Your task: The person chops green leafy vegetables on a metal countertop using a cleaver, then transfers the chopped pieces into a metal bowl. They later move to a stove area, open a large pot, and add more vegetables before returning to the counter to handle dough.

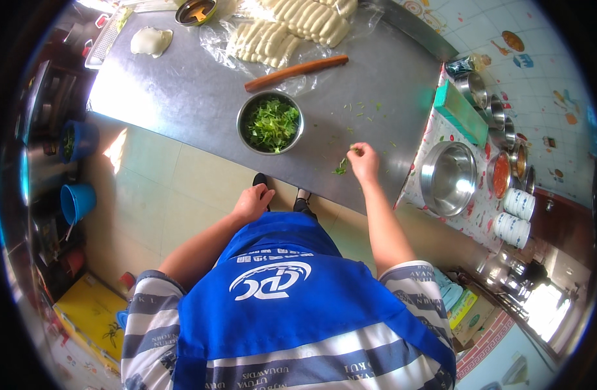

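My right hand (pixel 365 163) is over the steel worktop (pixel 376 97), its thumb and fingers pinched on a small bit of green herb (pixel 355 150). A few chopped leaves (pixel 341 167) lie on the metal just left of it, and more scraps (pixel 361 108) are scattered beyond. Left of that hand stands a steel bowl (pixel 241 127) heaped with chopped green herbs (pixel 274 125), likely coriander. My left hand (pixel 253 201) hangs in front of the blue apron (pixel 279 312), off the worktop edge. Its back faces me and its fingertips are hidden; I see nothing in it.
A wooden rolling pin (pixel 296 73) lies beyond the bowl, near rows of dough strips (pixel 264 43) on plastic film. A dough piece (pixel 151 42) sits far left. At right are a green box (pixel 460 113), a large metal basin (pixel 448 179), sauce bowls (pixel 500 174) and stacked cups (pixel 512 229).
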The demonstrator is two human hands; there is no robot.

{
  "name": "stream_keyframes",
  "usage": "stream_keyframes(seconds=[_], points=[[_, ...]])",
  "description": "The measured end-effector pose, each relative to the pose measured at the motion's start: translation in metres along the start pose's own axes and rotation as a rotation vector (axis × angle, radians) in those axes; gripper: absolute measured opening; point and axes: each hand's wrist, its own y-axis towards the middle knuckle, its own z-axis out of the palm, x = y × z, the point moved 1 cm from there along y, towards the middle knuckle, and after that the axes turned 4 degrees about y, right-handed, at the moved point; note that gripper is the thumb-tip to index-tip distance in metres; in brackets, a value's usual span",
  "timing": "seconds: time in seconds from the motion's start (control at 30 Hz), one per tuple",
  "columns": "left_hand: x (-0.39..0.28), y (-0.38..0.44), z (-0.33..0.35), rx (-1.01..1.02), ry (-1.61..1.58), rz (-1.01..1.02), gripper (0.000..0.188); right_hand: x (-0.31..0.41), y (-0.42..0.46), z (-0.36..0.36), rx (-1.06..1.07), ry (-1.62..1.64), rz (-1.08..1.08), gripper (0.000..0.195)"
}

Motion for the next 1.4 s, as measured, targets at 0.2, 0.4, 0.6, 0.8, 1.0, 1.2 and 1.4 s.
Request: stream_keyframes(seconds=[0.2,0.4,0.6,0.8,1.0,1.2,1.4], points=[[0.015,-0.003,0.000,-0.019,0.025,-0.022,0.032,0.117,-0.011,0.019,0.146,0.632,-0.205,0.015],[0.006,-0.003,-0.003,-0.001,0.025,-0.019,0.032,0.137,-0.022,0.090,0.288,0.052,-0.702,0.026],[0.008,-0.002,-0.005,-0.043,0.024,-0.019,0.032,0.080,0.008,0.044,0.109,0.183,-0.290,0.019],[0.012,0.008,-0.011,-0.035,-0.130,-0.015,0.028,-0.021,0.036,-0.039,-0.015,-0.269,-0.245,0.019],[0.010,0.032,-0.025,-0.045,-0.382,0.019,0.026,-0.012,-0.015,-0.016,0.269,-0.406,-0.416,0.034],[-0.014,0.039,-0.042,-0.092,-0.552,-0.027,0.030,-0.016,-0.036,-0.002,0.287,-0.520,-0.504,0.031],[-0.020,0.057,-0.040,-0.187,-0.555,-0.211,0.033,-0.025,-0.021,0.010,0.238,-0.622,-0.458,0.028]])
